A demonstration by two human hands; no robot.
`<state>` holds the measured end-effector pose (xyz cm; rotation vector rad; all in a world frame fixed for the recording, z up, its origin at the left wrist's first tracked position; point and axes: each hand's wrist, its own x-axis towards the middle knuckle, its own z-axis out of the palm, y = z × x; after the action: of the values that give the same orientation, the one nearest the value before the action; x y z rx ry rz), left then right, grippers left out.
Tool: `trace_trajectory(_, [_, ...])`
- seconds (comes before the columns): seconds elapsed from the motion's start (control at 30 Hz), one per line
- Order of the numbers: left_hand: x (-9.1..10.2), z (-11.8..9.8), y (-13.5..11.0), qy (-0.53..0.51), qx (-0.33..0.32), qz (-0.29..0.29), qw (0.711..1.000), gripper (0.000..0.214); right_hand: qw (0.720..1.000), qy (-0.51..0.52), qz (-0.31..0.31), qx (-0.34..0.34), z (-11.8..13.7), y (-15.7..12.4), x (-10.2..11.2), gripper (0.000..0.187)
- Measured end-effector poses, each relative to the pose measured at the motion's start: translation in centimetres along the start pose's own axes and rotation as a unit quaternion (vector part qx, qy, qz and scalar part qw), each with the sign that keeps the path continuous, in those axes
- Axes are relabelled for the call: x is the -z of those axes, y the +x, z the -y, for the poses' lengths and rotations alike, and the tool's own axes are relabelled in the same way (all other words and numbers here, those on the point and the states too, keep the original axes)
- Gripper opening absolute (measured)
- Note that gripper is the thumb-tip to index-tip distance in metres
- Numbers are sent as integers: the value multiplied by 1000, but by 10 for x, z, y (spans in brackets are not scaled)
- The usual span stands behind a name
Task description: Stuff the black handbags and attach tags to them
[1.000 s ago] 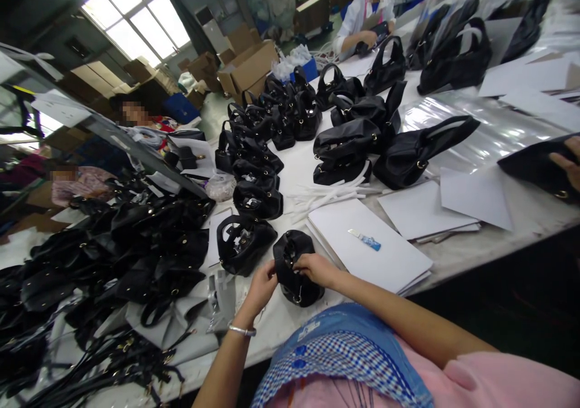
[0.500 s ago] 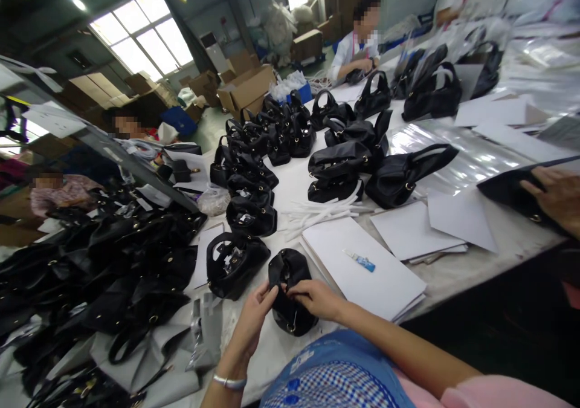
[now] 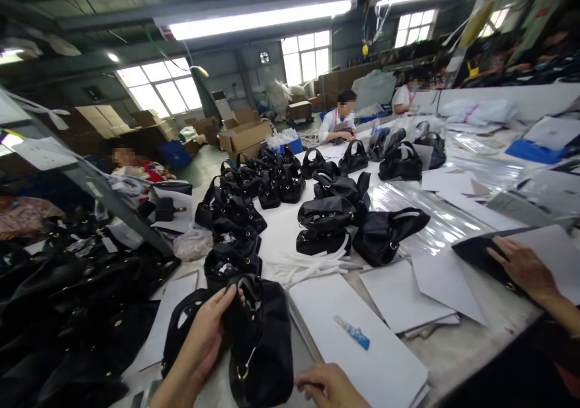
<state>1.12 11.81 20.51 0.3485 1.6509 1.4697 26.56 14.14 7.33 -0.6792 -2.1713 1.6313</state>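
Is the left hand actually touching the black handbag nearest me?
Touching. The head view shows the left hand wrapped around the top of the black handbag, with its fingertips lying on the gathered opening and no gap between them.

- legible text, numbers or signs: none in this view.
- blue tube (image 3: 352,333) on the white sheets (image 3: 389,365): print on its body too small and blurred to read.
- paper slips (image 3: 43,153) at the left edge: any marks cannot be made out.
- cardboard boxes (image 3: 247,137) beyond the far end of the worktop (image 3: 283,229): no readable lettering on their faces.
- black handbag (image 3: 265,347) in the grip of the left hand (image 3: 203,335): no readable brand mark on the side in view.
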Motion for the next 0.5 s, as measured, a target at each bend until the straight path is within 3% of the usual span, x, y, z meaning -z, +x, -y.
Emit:
trace_trajectory(0.07, [-16,-31,23,14,-32,25,999,33,998,-35,-32,47,21,-5,59,26])
trace_trajectory(0.17, [-41,-73,70,55,-97,59,992,35,990,-57,-113,66,28,-31,197,31])
trace_trajectory(0.23, [-60,-97,108,86,-131,88,984,35,977,-83,-183,68,2,-57,294,34])
trace_trajectory(0.3, [-81,-115,149,122,-150,118,974,35,902,-184,-381,87,-42,-83,369,37])
trace_trajectory(0.33, [-93,-122,170,139,-158,129,969,35,863,-229,-443,79,-65,-93,394,39])
trace_trajectory(0.37, [-106,-128,191,151,-167,135,965,34,859,-242,-448,60,-86,-100,411,42])
trace_trajectory(0.43, [-132,-135,234,162,-185,134,960,32,902,-171,-393,47,-114,-104,424,49])
trace_trajectory(0.5, [-159,-135,275,160,-199,126,959,31,945,-59,-317,54,-122,-94,419,58])
